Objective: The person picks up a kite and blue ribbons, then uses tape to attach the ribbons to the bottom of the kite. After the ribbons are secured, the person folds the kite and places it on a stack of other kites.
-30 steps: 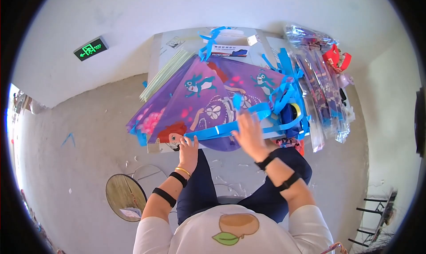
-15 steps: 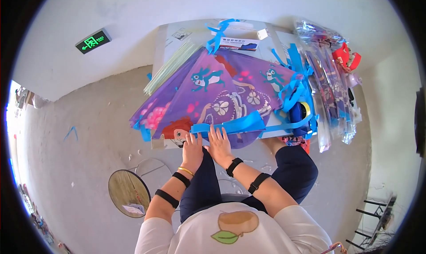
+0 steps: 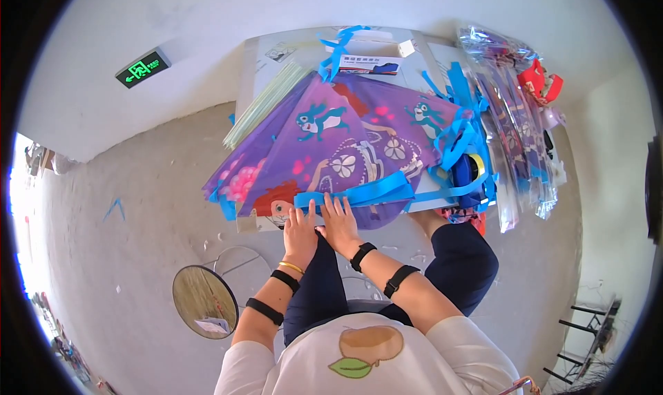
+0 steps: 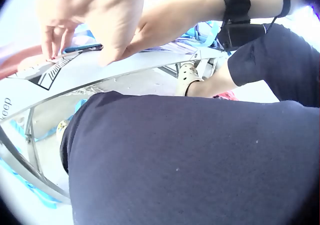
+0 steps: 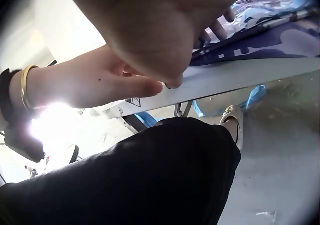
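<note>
A purple printed fabric piece (image 3: pixel 290 143) lies spread over the table. Along its near edge runs a flat blue strip (image 3: pixel 376 192), folded over itself. Both hands rest side by side at the strip's left end: the left hand (image 3: pixel 300 236) with fingertips at its end, the right hand (image 3: pixel 340 228) with extended fingers pressing on it. In the left wrist view the left hand (image 4: pixel 92 15) bends down to the table edge. The right hand (image 5: pixel 160 30) covers most of the contact area in the right wrist view.
Pale thin sticks (image 3: pixel 266 108) lie at the table's left, and an open white box (image 3: pixel 369 65) at the back. Blue strips (image 3: pixel 459 146) are heaped at the right beside a tape roll (image 3: pixel 476 166) and plastic-wrapped packs (image 3: pixel 511 129). A round mirror-like disc (image 3: pixel 205 302) stands on the floor.
The right hand has come left from over the strip's middle to lie beside the left hand. The strip, earlier stretched toward the right, now lies folded back. The left hand has barely moved.
</note>
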Available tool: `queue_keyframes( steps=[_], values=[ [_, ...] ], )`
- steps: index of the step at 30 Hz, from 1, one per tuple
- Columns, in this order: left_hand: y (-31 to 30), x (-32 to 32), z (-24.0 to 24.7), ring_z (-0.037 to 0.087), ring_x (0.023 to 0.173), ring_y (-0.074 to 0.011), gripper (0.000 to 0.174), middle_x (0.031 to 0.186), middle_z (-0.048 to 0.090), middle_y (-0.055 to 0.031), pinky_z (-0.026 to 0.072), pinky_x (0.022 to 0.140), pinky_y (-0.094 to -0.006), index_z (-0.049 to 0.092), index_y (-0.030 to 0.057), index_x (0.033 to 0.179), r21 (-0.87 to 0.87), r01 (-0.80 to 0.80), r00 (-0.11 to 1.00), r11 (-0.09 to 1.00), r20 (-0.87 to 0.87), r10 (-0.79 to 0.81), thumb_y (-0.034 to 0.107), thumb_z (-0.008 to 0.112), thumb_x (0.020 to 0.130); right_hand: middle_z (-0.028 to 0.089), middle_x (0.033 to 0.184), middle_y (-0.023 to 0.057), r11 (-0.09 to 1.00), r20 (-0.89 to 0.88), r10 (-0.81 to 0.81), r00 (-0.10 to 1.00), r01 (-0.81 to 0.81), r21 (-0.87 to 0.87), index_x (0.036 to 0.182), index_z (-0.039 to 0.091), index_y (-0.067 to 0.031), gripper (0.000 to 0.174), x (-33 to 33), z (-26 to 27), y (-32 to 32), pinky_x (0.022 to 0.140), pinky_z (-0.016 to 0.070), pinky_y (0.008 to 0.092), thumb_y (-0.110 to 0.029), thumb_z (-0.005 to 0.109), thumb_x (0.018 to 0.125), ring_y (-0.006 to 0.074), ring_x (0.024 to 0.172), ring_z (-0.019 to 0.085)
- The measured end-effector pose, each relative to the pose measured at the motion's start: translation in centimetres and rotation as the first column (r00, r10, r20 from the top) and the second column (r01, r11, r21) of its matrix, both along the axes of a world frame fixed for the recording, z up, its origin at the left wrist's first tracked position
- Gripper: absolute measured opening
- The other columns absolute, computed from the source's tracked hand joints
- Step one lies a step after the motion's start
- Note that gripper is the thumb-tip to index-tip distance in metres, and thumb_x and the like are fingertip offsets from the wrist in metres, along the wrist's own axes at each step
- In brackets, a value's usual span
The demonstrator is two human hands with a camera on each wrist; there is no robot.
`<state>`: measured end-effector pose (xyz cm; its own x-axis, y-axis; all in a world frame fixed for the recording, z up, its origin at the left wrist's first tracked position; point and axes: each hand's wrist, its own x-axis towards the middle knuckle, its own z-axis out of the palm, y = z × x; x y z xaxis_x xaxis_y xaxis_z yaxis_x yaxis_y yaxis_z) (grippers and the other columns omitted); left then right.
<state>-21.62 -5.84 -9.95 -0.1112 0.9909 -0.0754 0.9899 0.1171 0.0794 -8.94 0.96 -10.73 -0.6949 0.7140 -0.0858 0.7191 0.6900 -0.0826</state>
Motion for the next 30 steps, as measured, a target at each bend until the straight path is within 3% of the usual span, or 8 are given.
queue_keyframes(
  steps=[3,7,12,19,21,24,27,30],
  values=[
    [0.2,0.3,-1.2,0.046,0.133,-0.0396,0.08,0.138,0.05,-0.0234,0.0433,0.105,-0.044,0.034,0.0045,0.153,-0.016,-0.022,1.0,1.0,-0.021,0.022,0.017,0.069,0.081,0.037,0.154,0.0194,0.998,-0.211,0.048,0.976,-0.054,-0.023,0.139,0.052,-0.0029,0.066,1.1,0.8,0.1,0.119,0.0264,0.0512,-0.04,0.07,0.087,0.0368,0.139,0.039],
    [0.2,0.7,-1.3,0.044,0.135,-0.0387,0.078,0.141,0.048,-0.0225,0.0404,0.108,-0.0429,0.038,-0.0012,0.15,-0.006,-0.054,0.997,0.999,-0.053,0.053,0.015,0.068,0.08,0.051,0.137,0.0182,0.998,-0.516,0.039,0.855,-0.056,-0.018,0.123,0.059,-0.0049,0.046,4.9,4.7,2.2,0.107,0.0385,0.0516,-0.022,0.072,0.083,0.0394,0.126,0.048],
    [0.0,0.7,-1.0,0.042,0.137,-0.0385,0.08,0.141,0.046,-0.024,0.0397,0.109,-0.0428,0.035,-0.0019,0.15,-0.019,-0.028,0.997,0.999,-0.072,0.026,0.015,0.068,0.08,0.056,0.131,0.0173,0.977,-0.623,-0.113,0.774,0.202,0.073,0.123,0.059,-0.0042,0.043,12.8,4.2,11.1,0.101,0.0423,0.0493,-0.01,0.068,0.082,0.0389,0.12,0.052],
    [-0.1,0.8,-1.1,0.037,0.139,-0.04,0.085,0.145,0.041,-0.0241,0.0354,0.114,-0.0463,0.029,-0.0006,0.153,-0.067,-0.041,0.998,0.997,-0.052,0.038,0.02,0.071,0.082,0.067,0.109,0.0151,0.945,-0.47,-0.306,0.828,0.203,-0.257,0.122,0.063,-0.0079,0.037,17.2,1.1,17.0,0.09,0.0492,0.045,-0.007,0.068,0.085,0.0346,0.11,0.059],
    [-0.2,0.8,-1.1,0.041,0.138,-0.0393,0.083,0.143,0.045,-0.0245,0.0392,0.11,-0.0435,0.034,-0.002,0.151,-0.011,-0.031,0.998,0.999,-0.058,0.03,0.016,0.071,0.079,0.069,0.091,0.012,0.93,-0.453,-0.31,0.836,0.167,-0.328,0.11,0.065,-0.0056,0.027,17.5,2.4,17.1,0.076,0.0519,0.041,-0.003,0.067,0.084,0.0299,0.09,0.066],
    [-0.1,0.7,-1.0,0.041,0.138,-0.0393,0.084,0.143,0.044,-0.0244,0.039,0.11,-0.0437,0.033,-0.0015,0.151,-0.019,-0.038,0.998,0.999,-0.042,0.037,0.016,0.071,0.079,0.07,0.085,0.0084,0.875,-0.405,-0.387,0.828,0.192,-0.444,0.1,0.067,-0.0081,0.019,18.3,3.1,16.9,0.078,0.0516,0.0431,-0.003,0.067,0.082,0.0283,0.088,0.066],
    [-0.2,0.6,-0.8,0.04,0.139,-0.0389,0.084,0.143,0.044,-0.0237,0.0386,0.111,-0.0442,0.033,-0.0001,0.152,-0.028,-0.028,0.999,0.999,-0.033,0.027,0.016,0.071,0.079,0.066,0.075,0.0099,0.897,-0.488,-0.338,0.805,0.118,-0.427,0.101,0.064,-0.0048,0.019,19.3,2.2,16.5,0.065,0.0499,0.0366,0.002,0.066,0.083,0.0263,0.072,0.066],
    [-0.3,0.2,-0.6,0.04,0.139,-0.0376,0.082,0.144,0.044,-0.022,0.0377,0.112,-0.0448,0.034,0.0012,0.152,-0.05,-0.019,1.0,0.999,-0.016,0.018,0.015,0.07,0.079,0.066,0.076,0.0104,0.88,-0.481,-0.355,0.801,0.113,-0.461,0.099,0.063,-0.0042,0.018,19.5,1.7,16.5,0.066,0.0501,0.0367,0.002,0.066,0.083,0.0262,0.074,0.067]
  ],
)
